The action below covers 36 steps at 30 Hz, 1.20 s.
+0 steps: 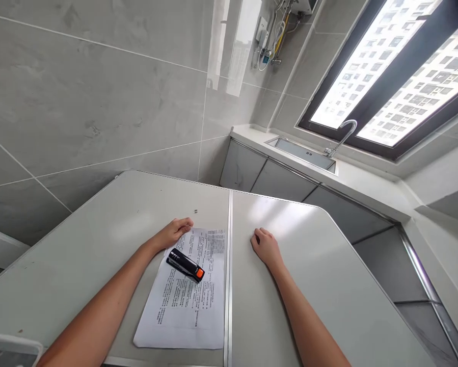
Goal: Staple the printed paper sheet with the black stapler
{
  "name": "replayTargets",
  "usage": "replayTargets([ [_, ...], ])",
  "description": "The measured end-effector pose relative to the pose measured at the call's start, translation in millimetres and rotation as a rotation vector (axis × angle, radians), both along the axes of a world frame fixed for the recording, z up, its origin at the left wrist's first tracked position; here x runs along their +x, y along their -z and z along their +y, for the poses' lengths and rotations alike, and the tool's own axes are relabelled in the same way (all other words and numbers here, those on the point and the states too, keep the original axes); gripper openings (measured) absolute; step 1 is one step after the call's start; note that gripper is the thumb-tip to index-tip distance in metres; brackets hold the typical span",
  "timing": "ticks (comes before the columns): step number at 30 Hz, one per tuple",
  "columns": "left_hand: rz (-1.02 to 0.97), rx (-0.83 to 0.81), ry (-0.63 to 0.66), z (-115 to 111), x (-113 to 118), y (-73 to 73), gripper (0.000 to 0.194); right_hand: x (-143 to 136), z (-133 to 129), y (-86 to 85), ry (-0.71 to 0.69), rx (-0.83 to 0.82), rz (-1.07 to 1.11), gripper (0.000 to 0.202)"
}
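A black stapler (183, 263) with an orange end lies slanted on a stack of printed paper sheets (179, 326). At the top left corner of the sheets, my left hand (173, 233) rests with its fingers curled in; I see nothing in it. My right hand (266, 246) lies on the tabletop to the right of the metal seam, closed in a loose fist, apart from the paper and the stapler. Just beyond my left hand, a tiny dark item, perhaps staples (195, 211), sits on the table.
The pale folding table (308, 306) has a metal seam (229, 265) down its middle. Behind it runs a counter with a sink (305, 153) and a faucet (343, 135), below a window. Grey tiled wall stands at left. A white chair-like edge (15, 340) shows bottom left.
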<state>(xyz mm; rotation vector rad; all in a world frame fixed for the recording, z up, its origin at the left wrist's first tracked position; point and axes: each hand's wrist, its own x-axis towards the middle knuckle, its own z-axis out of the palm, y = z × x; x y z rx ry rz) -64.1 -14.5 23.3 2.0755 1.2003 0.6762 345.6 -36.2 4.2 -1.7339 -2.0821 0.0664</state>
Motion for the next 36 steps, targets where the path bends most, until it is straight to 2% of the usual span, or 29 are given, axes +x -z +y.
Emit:
replayTargets([
  [2,-0.014,0.017,0.004,-0.8,0.8,-2.0,0.032,-2.8,-0.6,-3.0,0.008,0.003,0.072,0.024],
  [5,-0.031,0.033,0.009,-2.4,1.1,-5.3,0.032,-18.7,-6.8,-13.4,-0.017,0.001,0.306,0.028],
  [7,-0.040,0.035,0.000,-3.0,0.3,-6.0,0.033,-38.1,-16.5,-21.7,-0.121,-0.039,0.457,0.030],
  [10,-0.056,0.054,-0.027,-2.9,-1.5,-4.6,0.035,-73.5,-38.1,-30.6,-0.348,-0.198,0.560,0.025],
  [12,-0.057,0.073,-0.041,-2.8,-2.3,-3.4,0.036,-93.9,-52.6,-33.5,-0.420,-0.302,0.582,0.018],
  [15,-0.033,0.094,-0.050,-3.4,-1.9,-3.4,0.037,-111.2,-67.7,-35.3,-0.458,-0.387,0.578,0.024],
  [23,0.035,0.080,-0.090,-6.0,1.2,-11.4,0.034,-105.2,-75.8,-39.8,-0.490,-0.451,0.524,0.032],
  [28,0.094,0.073,-0.140,-3.9,3.0,-8.8,0.033,-102.0,-79.7,-39.3,-0.467,-0.439,0.432,0.044],
  [32,0.161,0.090,-0.190,-1.3,4.9,-2.3,0.030,-104.4,-80.0,-30.5,-0.399,-0.363,0.401,0.034],
  [36,0.191,0.139,-0.134,0.9,6.9,1.5,0.025,-106.3,-74.1,-20.7,-0.249,-0.354,0.526,0.026],
])
